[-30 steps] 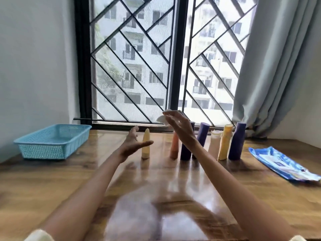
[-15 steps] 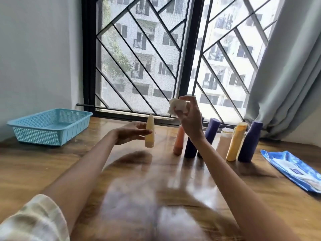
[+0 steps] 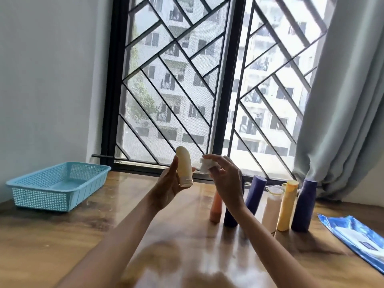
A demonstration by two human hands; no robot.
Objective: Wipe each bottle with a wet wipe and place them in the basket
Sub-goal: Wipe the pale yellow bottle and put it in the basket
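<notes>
My left hand (image 3: 168,187) holds a cream bottle (image 3: 184,166) lifted above the wooden table, cap end down and slightly tilted. Just to its right my right hand (image 3: 225,179) pinches a small folded white wet wipe (image 3: 204,166), close to the bottle but not clearly touching it. Behind my right arm stand several bottles in a row: an orange one (image 3: 216,207), a dark blue one (image 3: 255,194), a pale pink one (image 3: 271,208), a yellow one (image 3: 286,206) and another dark blue one (image 3: 304,206). A blue plastic basket (image 3: 56,191) sits empty at the far left.
A blue wet-wipe pack (image 3: 357,235) lies flat on the table at the right. The barred window (image 3: 207,90) and its sill run along the table's back edge. A grey curtain (image 3: 342,100) hangs at the right, a plain wall at the left.
My left hand has picked the cream bottle up off the table and raised it. My right hand with the wipe has come down beside it. The camera has tilted upward.
</notes>
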